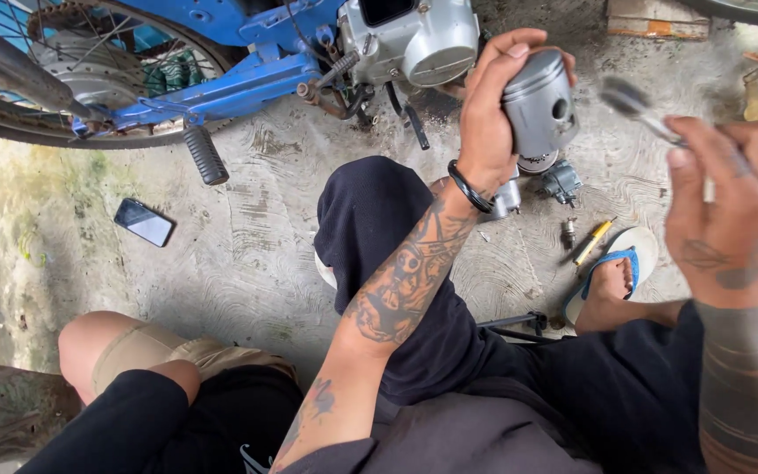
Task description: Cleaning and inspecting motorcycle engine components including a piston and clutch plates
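Piston held up for work beside a stripped blue motorcycle.

The left hand closes around a grey cylindrical metal piston, raised at arm's length with its side pin hole turned toward the right, probably to face the tool. The right hand curls around a slim, blurred metal tool, wrist bent, its tip just beside the piston. Below, small engine parts and a yellow-handled screwdriver lie near on the concrete floor; a black phone lies well apart.
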